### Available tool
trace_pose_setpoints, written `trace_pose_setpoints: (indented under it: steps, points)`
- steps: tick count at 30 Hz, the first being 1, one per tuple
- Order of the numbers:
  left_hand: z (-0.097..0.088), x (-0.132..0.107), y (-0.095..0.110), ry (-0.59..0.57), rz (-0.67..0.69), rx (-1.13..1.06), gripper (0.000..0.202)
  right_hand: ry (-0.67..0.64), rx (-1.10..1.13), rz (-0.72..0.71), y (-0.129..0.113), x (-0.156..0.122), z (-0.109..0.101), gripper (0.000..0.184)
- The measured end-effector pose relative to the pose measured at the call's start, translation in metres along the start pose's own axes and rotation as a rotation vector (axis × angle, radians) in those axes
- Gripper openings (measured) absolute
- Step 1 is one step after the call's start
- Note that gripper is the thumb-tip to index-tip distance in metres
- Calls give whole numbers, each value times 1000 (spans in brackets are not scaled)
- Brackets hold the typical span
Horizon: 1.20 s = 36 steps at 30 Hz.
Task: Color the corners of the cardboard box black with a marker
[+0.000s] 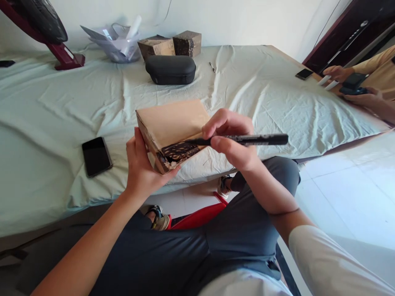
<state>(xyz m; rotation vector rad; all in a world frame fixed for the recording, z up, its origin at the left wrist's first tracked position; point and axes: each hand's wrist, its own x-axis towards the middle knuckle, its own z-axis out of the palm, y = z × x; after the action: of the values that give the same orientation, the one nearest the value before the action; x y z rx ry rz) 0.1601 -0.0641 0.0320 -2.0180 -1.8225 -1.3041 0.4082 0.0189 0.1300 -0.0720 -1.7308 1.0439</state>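
Note:
My left hand (142, 166) grips the near corner of a brown cardboard box (171, 123), holding it tilted above the edge of the sheet-covered table (46, 123). My right hand (233, 139) pinches a black marker (247, 140), whose tip rests on the box's near side. That side carries dense black drawn patterns (180, 151). The box's top face is plain brown.
A black phone (96, 156) lies on the sheet to the left. At the back are a black hard case (170, 69), two patterned boxes (169, 45), a bag of papers (115, 41) and a fan base (66, 57). Another person's hands (352, 84) hold a device at right.

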Motion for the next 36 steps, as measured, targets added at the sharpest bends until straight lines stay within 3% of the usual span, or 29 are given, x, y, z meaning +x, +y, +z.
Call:
trace_pose_setpoints:
  steps: [3,6,13,18,21,27,36]
  points:
    - [0,-1,21,80,25,150,157,-12,-58,-61,3,-11,10,10]
    - [-3,1,35,68,-27,233,152,15,-125,-76,5,-16,16,8]
    - [-4,9,34,67,19,307,152,113,-273,-288,1,-14,16,10]
    - [-5,6,34,78,-3,328,148,-64,-702,-435,1,-25,16,14]
    - [-6,5,33,79,-24,339,146,-122,-838,-506,6,-31,15,21]
    - [-7,5,34,94,-39,336,147,-156,-916,-464,11,-37,15,26]
    - [-6,5,38,94,-43,313,138,-152,-966,-438,0,-34,21,24]
